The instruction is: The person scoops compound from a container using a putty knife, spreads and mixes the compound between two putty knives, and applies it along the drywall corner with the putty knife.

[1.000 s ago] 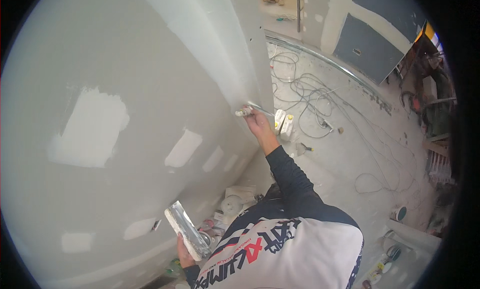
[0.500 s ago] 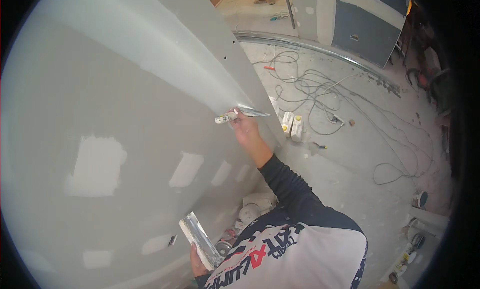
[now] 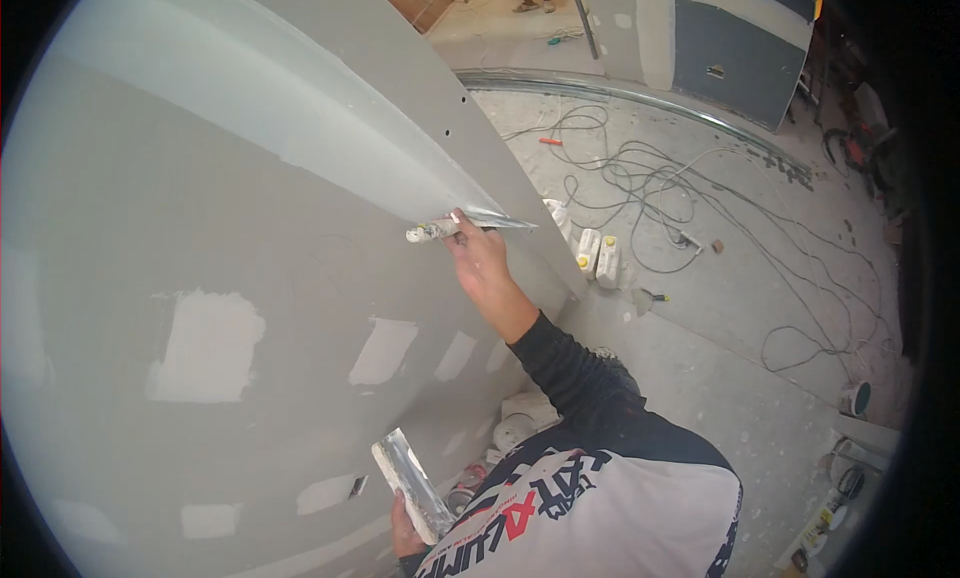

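Observation:
My right hand (image 3: 480, 265) reaches out, its fingers closed around the pale, speckled handle of a taping knife (image 3: 498, 221). The knife's wide metal blade lies on the grey plasterboard wall (image 3: 290, 233), at the lower end of a long whitish band of joint compound (image 3: 340, 113). Low on the left, my left hand (image 3: 405, 526) grips a long metal mud pan (image 3: 413, 483) smeared with white compound. My fingers under the pan are partly hidden.
Several pale patches (image 3: 208, 348) mark the wall, which has a small cut-out (image 3: 357, 487). Two white jugs (image 3: 607, 262) stand on the floor by the wall, near another wide-bladed knife (image 3: 645, 300). Loose cables (image 3: 650, 178) coil beyond. Another person's feet (image 3: 535, 6) show far off.
My right hand and the taping knife have slid a little up and left along the compound band. My left hand still holds the mud pan. The whole view has shifted slightly.

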The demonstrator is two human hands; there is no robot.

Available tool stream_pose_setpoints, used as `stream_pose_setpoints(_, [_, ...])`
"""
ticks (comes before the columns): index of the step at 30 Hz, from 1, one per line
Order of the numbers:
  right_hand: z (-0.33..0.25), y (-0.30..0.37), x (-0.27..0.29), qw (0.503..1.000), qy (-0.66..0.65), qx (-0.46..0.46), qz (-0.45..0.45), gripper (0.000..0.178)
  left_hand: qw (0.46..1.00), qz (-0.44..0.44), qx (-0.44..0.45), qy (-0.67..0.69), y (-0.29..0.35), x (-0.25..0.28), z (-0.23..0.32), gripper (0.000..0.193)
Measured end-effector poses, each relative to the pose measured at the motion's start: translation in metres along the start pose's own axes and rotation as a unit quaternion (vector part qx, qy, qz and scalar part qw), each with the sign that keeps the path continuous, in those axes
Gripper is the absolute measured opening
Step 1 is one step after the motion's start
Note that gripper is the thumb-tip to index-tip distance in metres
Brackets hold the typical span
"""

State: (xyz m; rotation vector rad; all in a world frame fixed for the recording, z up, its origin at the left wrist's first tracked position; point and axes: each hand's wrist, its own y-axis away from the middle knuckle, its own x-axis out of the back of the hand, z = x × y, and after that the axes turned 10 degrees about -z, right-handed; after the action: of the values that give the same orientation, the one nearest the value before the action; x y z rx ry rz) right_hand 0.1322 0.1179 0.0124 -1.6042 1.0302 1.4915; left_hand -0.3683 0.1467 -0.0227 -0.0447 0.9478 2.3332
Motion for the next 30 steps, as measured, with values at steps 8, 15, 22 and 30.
stream_pose_setpoints(8, [0.019, -0.012, -0.027, 0.999, -0.031, -0.003, -0.006, 0.019, 1.000, -0.015, -0.009, -0.022, 0.002, 0.010, -0.007, 0.073])
stream_pose_setpoints(15, [0.008, -0.003, -0.072, 0.999, -0.034, 0.016, -0.018, 0.016, 0.989, 0.009, -0.066, -0.130, -0.030, 0.077, -0.039, 0.067])
stream_pose_setpoints(22, [0.006, 0.010, -0.104, 0.999, -0.031, 0.019, -0.014, 0.014, 0.991, 0.022, -0.086, -0.099, -0.022, 0.028, -0.025, 0.073])
stream_pose_setpoints(30, [0.012, 0.027, -0.137, 0.998, -0.030, 0.026, -0.050, 0.027, 0.992, -0.022, -0.083, -0.091, -0.027, 0.043, -0.026, 0.066])
